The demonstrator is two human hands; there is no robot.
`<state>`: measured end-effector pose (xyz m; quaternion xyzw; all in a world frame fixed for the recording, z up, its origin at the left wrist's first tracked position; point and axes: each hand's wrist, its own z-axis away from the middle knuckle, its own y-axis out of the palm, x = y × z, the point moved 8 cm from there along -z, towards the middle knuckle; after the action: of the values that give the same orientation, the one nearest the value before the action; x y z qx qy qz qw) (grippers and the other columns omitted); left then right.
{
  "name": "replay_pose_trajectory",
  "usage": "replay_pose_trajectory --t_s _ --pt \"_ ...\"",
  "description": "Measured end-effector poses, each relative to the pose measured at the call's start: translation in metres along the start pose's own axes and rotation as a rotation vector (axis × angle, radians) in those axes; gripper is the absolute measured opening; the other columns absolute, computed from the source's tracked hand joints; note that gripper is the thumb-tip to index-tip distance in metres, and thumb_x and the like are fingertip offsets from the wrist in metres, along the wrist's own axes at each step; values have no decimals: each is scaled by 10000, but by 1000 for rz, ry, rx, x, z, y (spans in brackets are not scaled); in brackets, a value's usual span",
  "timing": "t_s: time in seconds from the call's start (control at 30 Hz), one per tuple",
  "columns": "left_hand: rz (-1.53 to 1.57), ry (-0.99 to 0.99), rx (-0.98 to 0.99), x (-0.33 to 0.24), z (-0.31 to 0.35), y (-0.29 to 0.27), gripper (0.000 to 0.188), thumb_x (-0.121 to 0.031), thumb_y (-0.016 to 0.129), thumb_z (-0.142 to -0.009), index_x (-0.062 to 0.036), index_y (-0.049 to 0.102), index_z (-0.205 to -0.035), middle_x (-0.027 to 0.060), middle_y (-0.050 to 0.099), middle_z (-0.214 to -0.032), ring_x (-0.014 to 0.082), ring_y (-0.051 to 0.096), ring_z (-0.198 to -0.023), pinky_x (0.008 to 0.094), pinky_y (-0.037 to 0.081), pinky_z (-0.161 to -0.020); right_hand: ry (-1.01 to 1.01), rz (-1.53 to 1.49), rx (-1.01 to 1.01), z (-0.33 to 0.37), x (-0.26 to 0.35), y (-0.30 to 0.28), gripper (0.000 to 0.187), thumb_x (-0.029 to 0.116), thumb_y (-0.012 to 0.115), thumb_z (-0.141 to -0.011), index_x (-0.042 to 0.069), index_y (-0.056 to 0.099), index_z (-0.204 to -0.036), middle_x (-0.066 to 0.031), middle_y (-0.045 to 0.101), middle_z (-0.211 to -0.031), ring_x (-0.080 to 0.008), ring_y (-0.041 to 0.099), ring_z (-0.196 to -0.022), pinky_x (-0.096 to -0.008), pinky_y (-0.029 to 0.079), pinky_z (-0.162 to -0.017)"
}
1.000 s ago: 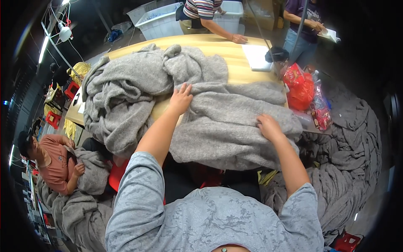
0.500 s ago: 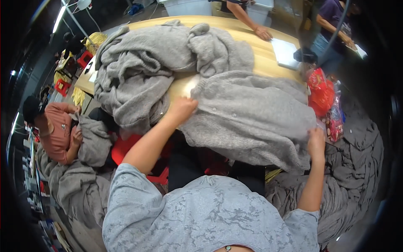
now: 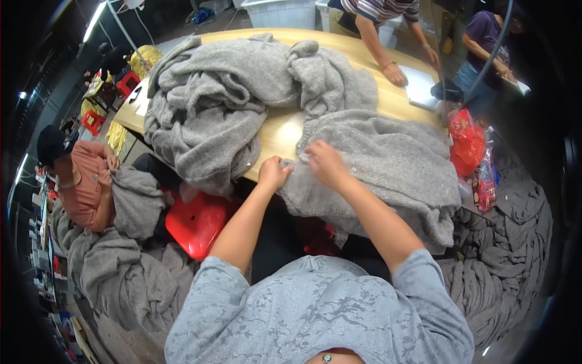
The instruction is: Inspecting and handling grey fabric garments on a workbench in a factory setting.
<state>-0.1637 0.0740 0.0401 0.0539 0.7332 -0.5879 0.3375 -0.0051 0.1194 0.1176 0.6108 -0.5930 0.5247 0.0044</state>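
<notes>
Left hand (image 3: 273, 175) pinches the grey knit garment's (image 3: 403, 167) left edge on the surface (image 3: 284, 128); right hand (image 3: 328, 164) is just beside (grip unclear). It looks soft, limp, best held by edges.

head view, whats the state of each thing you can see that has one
gray knit garment: spread out, rumpled, hanging over the table's near edge
gray knit heap: bunched up
left hand: closed on the garment's edge
right hand: at the garment, grip unclear
wooden table: partly covered
red plastic bag: bulging
white papers: lying flat
tube light: lit
</notes>
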Motion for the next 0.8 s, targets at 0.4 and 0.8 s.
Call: replay_pose_trajectory --t_s 0.4,0.8 --pt "448 106 -90 5 13 0 108 -57 548 -762 23 571 -831 153 600 -726 253 593 -668 313 450 -645 397 295 98 -46 -96 88 174 116 516 -740 -12 628 -779 -221 591 -875 -354 575 -852 -415 457 -767" --pt "445 252 -171 -21 17 -20 101 -35 550 -751 39 575 -815 150 590 -736 213 569 -648 304 444 -626 546 176 235 -54 -89 71 261 195 657 -619 -15 653 -774 -208 621 -814 -317 617 -764 -369 487 -700"
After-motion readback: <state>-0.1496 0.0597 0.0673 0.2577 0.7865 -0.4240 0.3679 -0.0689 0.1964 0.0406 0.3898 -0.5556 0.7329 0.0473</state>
